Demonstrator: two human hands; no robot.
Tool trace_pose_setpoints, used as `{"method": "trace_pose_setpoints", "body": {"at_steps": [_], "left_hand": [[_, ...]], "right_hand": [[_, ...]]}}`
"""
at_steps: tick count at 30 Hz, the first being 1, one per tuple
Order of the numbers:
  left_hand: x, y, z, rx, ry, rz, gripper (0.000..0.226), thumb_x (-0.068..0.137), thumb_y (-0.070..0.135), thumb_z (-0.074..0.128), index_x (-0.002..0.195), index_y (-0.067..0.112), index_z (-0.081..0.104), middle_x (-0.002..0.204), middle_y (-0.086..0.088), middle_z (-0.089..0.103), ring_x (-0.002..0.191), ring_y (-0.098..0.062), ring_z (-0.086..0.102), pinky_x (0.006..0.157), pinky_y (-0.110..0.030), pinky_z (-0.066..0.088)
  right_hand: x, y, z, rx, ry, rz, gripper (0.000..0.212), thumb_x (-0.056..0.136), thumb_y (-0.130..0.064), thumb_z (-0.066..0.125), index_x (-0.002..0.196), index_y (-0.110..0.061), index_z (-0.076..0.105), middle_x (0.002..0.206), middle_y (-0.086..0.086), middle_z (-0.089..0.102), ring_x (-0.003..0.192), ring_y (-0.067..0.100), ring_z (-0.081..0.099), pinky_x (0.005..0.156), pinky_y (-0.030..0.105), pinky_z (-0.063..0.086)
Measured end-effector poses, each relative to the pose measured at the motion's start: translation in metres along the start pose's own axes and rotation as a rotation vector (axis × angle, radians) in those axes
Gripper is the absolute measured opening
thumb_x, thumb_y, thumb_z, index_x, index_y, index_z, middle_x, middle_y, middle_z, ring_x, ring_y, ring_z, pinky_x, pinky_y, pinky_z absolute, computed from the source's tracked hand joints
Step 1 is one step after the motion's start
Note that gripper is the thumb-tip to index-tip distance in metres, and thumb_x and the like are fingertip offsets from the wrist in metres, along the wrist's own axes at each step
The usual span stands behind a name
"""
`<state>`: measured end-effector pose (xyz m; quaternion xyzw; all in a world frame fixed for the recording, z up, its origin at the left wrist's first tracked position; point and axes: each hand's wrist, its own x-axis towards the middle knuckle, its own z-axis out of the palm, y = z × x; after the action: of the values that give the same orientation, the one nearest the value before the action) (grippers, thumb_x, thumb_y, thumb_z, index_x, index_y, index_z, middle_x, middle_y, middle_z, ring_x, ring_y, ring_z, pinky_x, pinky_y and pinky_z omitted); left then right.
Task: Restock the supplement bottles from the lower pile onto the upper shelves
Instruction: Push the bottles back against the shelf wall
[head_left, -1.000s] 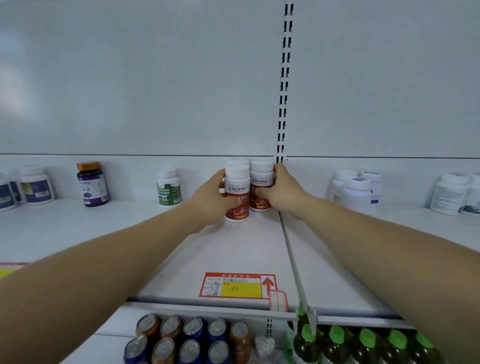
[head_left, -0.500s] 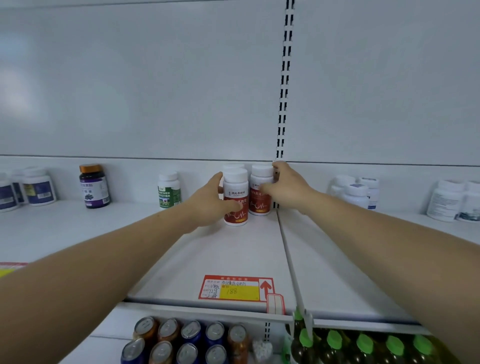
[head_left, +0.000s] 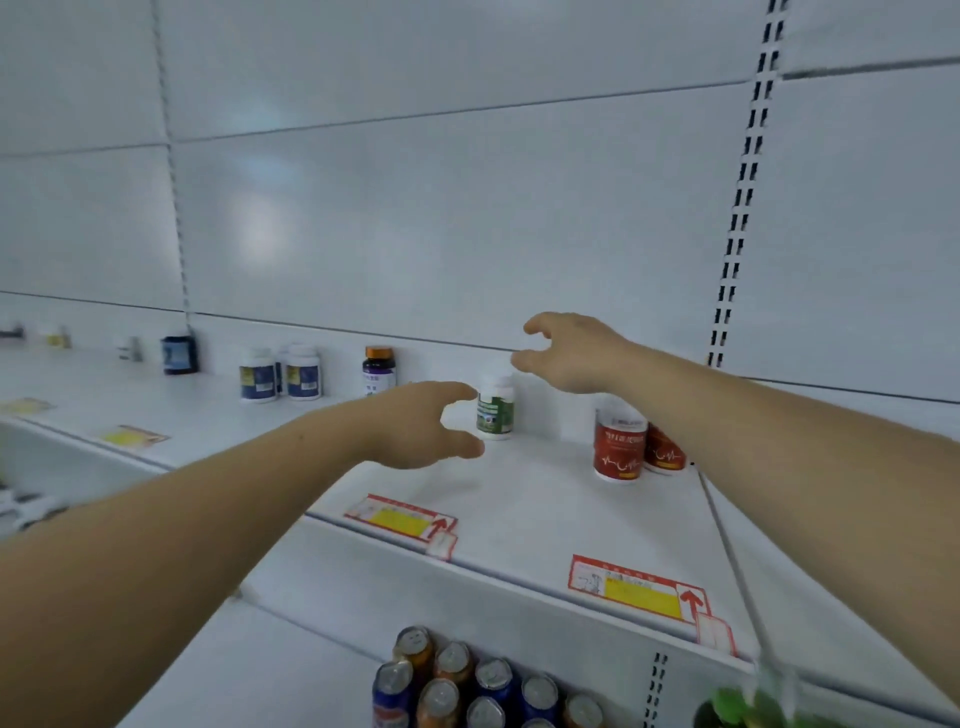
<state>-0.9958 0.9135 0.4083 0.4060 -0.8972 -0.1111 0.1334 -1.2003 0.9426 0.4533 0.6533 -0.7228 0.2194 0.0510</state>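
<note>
White shelf (head_left: 530, 499): a flat metal board is seen running across the view, with bottles stood along its back edge and yellow price tags (head_left: 400, 519) stuck near its front lip.
Far left: blue-labelled bottles (head_left: 280, 374) and a dark bottle with an orange cap (head_left: 378, 370) are set upright, well apart from the hands.
Left hand (head_left: 415, 426): it is held above the shelf with fingers and thumb spread in a loose curve; nothing is gripped.
Green-labelled bottle (head_left: 495, 405): it is stood upright just beyond the left hand's fingertips, not touched.
Right hand (head_left: 571, 353): it is raised over the shelf with fingers parted and lightly curled; nothing is held.
Red-labelled bottles (head_left: 621, 444): two are placed upright side by side at the back of the shelf, partly hidden under the right forearm; no hand is on them.
Lower level: drink cans (head_left: 457, 680) are seen below the shelf; the pile of bottles to be restocked is not visible.
Handling: the bottles are judged to be light, rigid plastic with smooth, slightly slippery labels; they are best taken round the body below the cap and set down flat, since a knock could topple neighbours.
</note>
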Motion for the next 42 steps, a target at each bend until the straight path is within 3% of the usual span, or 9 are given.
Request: {"method": "trace_pose_setpoints", "body": {"at_steps": [9,15,18,27,31,35,39,42], "left_hand": [[-0.153,-0.212,-0.074,0.093,0.09,-0.268,0.065,0.085,0.053,0.058,0.142,0.033,0.033,0.15,0.007,0.032,0.132,-0.015,0.036,0.105,-0.029,0.028],[-0.263,-0.363,-0.102,0.052,0.099,-0.498,0.063,0.085,0.048,0.06,0.141,0.03,0.037,0.146,0.004,0.04,0.125,-0.016,0.045,0.098,-0.026,0.034],[-0.3,-0.43,-0.103,0.021,0.101,-0.589,0.063,0.085,0.048,0.06,0.142,0.031,0.036,0.148,0.006,0.037,0.129,-0.016,0.041,0.102,-0.028,0.033],[-0.29,-0.621,-0.066,-0.093,0.103,-0.702,0.062,0.086,0.045,0.06,0.141,0.03,0.037,0.144,0.003,0.042,0.127,-0.018,0.044,0.098,-0.027,0.035],[-0.254,-0.705,-0.051,-0.092,0.02,-0.703,0.061,0.087,0.047,0.058,0.141,0.03,0.036,0.147,0.004,0.039,0.13,-0.018,0.041,0.104,-0.03,0.035],[-0.227,-0.786,-0.04,-0.11,-0.074,-0.694,0.061,0.087,0.049,0.057,0.141,0.032,0.035,0.148,0.004,0.035,0.129,-0.017,0.041,0.105,-0.03,0.035],[-0.209,-0.873,-0.037,-0.102,-0.184,-0.658,0.062,0.088,0.049,0.055,0.143,0.029,0.033,0.149,0.002,0.033,0.13,-0.019,0.04,0.107,-0.034,0.034],[-0.193,-0.95,-0.04,-0.104,-0.241,-0.623,0.061,0.089,0.048,0.054,0.143,0.029,0.033,0.15,0.003,0.031,0.132,-0.018,0.037,0.109,-0.034,0.032]], "right_hand": [[0.047,-0.274,0.112,0.063,-0.106,-0.309,0.062,0.088,-0.054,0.052,0.14,-0.022,0.04,0.144,0.004,0.043,0.126,0.024,0.043,0.089,0.031,0.035],[0.053,-0.472,0.203,0.177,-0.233,-0.532,0.062,0.089,-0.054,0.051,0.142,-0.024,0.038,0.146,0.004,0.041,0.126,0.024,0.044,0.096,0.034,0.038],[0.06,-0.542,0.253,0.193,-0.306,-0.594,0.061,0.09,-0.053,0.051,0.142,-0.022,0.038,0.145,0.006,0.042,0.127,0.026,0.044,0.097,0.035,0.037],[0.145,-0.625,0.444,0.165,-0.475,-0.54,0.059,0.088,-0.054,0.051,0.137,-0.023,0.043,0.14,0.005,0.048,0.119,0.026,0.048,0.083,0.03,0.036],[0.201,-0.645,0.512,0.16,-0.529,-0.454,0.054,0.088,-0.047,0.052,0.135,-0.02,0.045,0.14,0.007,0.048,0.116,0.027,0.05,0.081,0.029,0.038],[0.244,-0.672,0.569,0.12,-0.579,-0.389,0.058,0.09,-0.046,0.047,0.142,-0.021,0.038,0.141,0.01,0.046,0.122,0.027,0.048,0.095,0.033,0.035],[0.278,-0.703,0.625,0.142,-0.618,-0.26,0.052,0.085,-0.05,0.05,0.128,-0.021,0.048,0.123,0.008,0.047,0.101,0.027,0.053,0.087,0.035,0.045],[0.303,-0.726,0.671,0.155,-0.618,-0.187,0.051,0.084,-0.049,0.052,0.127,-0.023,0.047,0.121,0.007,0.045,0.104,0.028,0.054,0.088,0.036,0.046]]}}
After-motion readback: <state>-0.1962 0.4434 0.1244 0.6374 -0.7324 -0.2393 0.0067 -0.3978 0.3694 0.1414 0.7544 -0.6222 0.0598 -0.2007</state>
